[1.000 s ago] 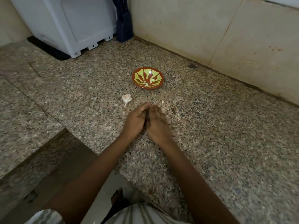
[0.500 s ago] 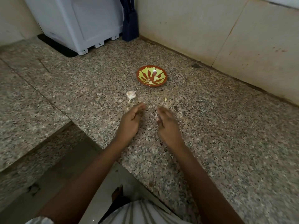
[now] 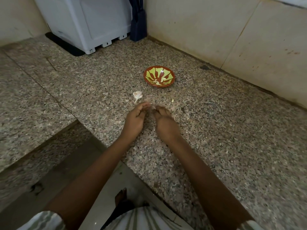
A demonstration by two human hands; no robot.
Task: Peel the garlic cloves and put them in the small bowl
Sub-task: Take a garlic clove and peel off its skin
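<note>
I hold my left hand and right hand low over the counter, just my side of the small bowl, fingers curled in and pinching what looks like a garlic clove between them, close for a short drop, with the garlic bulb between hands and bowl.

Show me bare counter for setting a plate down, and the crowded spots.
Free: granite counter from the right hand out to the wall; also between the garlic bulb and the white appliance. Crowded: the strip from the small bowl to the left hand, holding the bulb and a loose garlic piece.
</note>
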